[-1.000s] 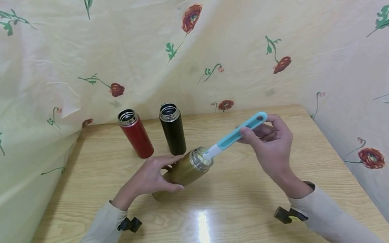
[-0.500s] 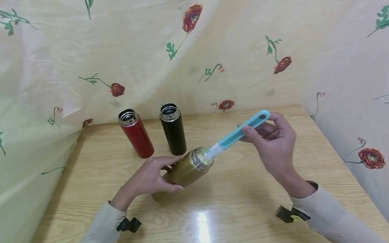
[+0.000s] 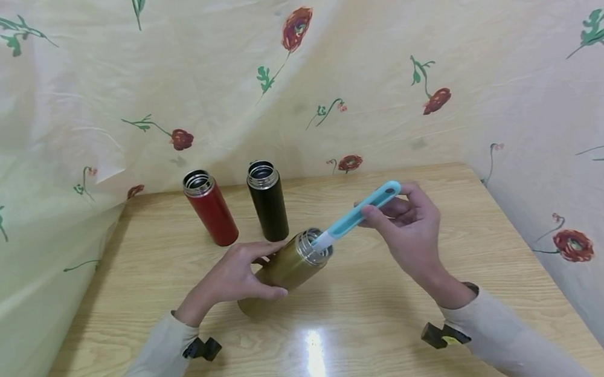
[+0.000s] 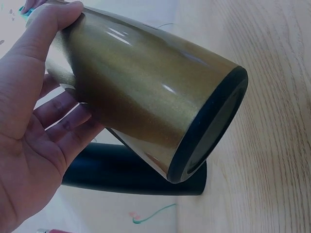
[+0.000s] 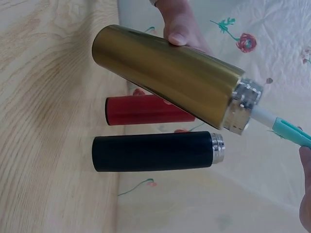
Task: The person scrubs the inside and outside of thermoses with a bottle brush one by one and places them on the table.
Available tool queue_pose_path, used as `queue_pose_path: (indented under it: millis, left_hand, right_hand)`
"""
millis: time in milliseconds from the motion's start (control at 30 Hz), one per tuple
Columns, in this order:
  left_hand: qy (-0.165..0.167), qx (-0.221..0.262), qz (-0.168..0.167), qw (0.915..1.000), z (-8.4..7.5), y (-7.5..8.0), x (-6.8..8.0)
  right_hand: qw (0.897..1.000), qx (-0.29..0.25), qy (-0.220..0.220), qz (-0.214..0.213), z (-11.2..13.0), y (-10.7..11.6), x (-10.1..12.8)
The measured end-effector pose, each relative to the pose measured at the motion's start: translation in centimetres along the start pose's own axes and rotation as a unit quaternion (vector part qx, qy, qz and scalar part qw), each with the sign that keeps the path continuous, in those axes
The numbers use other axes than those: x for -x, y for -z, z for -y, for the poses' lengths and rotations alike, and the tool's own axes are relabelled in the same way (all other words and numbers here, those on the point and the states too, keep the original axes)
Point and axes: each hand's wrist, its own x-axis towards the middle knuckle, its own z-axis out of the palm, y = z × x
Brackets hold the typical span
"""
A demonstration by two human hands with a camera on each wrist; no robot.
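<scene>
A gold thermos bottle (image 3: 293,265), uncapped, leans with its steel mouth up and to the right. My left hand (image 3: 236,274) grips its body, thumb on the near side and fingers on the far side; its dark base (image 4: 209,126) shows in the left wrist view. Between thumb and fingers my right hand (image 3: 409,226) pinches the turquoise handle of a bottle brush (image 3: 359,213). The brush's white neck enters the bottle mouth, and its head is hidden inside. In the right wrist view the steel neck (image 5: 243,106) surrounds the white shaft.
Uncapped red (image 3: 211,212) and black (image 3: 269,207) thermos bottles stand upright at the back of the wooden table (image 3: 382,338), left of centre. Behind and beside the table hangs a flowered cloth (image 3: 375,42).
My right hand has moved down and left, pushing the brush deeper into the gold bottle; the pale bristles seen earlier at the mouth are now inside. My left hand stays about where it was.
</scene>
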Motion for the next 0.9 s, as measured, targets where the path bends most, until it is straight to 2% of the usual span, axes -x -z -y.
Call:
queue_pose_path:
  millis: [300,600,900]
  left_hand:
    - [-0.007,-0.003,-0.001,1.0,-0.2,-0.1,-0.4]
    - [-0.021,-0.015,-0.013,0.9996,-0.4,-0.2,-0.8]
    - [-0.028,-0.015,-0.013,0.9994,-0.4,-0.3,-0.7]
  right_hand:
    - [1.0,0.0,-0.006,0.007,-0.6,-0.3,0.3]
    - [0.999,0.028,-0.008,0.029,-1.4,-0.4,0.7]
    - [0.999,0.038,-0.019,0.025,-1.3,-0.4,0.8]
